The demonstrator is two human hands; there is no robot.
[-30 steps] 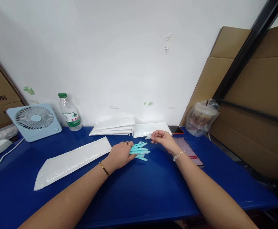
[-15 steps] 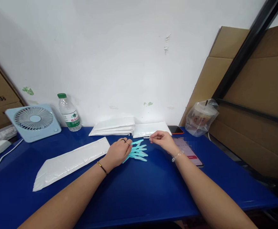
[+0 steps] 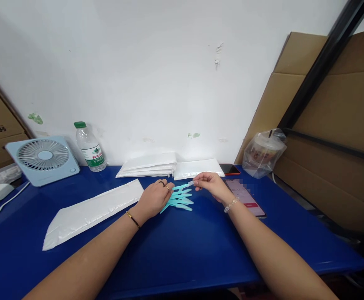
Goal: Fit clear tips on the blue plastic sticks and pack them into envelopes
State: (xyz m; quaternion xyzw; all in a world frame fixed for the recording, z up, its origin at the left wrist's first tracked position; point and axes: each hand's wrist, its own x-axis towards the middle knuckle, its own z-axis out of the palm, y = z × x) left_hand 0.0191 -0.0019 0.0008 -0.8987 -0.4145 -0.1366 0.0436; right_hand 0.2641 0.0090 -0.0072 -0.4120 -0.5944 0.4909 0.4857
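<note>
My left hand (image 3: 155, 197) is closed around a fanned bunch of turquoise eyebrow razors (image 3: 180, 199), held just above the blue table. Their slim ends point right, and my fingers hide the other ends. Thumb and fingertips of my right hand (image 3: 211, 185) pinch a small translucent cap (image 3: 190, 183), which meets the tip of the uppermost razor. Whether it fits around that tip or only touches it, I cannot tell. A long white padded mailer (image 3: 94, 212) lies to the left of my left hand.
White mailers (image 3: 147, 164) are stacked by the wall, with another mailer (image 3: 197, 168) beside them. A lit phone (image 3: 247, 199) and a dark phone (image 3: 231, 169) lie right. A bagged drink cup (image 3: 263, 153), water bottle (image 3: 90, 148) and blue fan (image 3: 44, 160) stand at the back.
My right hand has moved slightly left, bringing the translucent cap to the uppermost razor's tip. My left hand and its bunch have stayed almost still.
</note>
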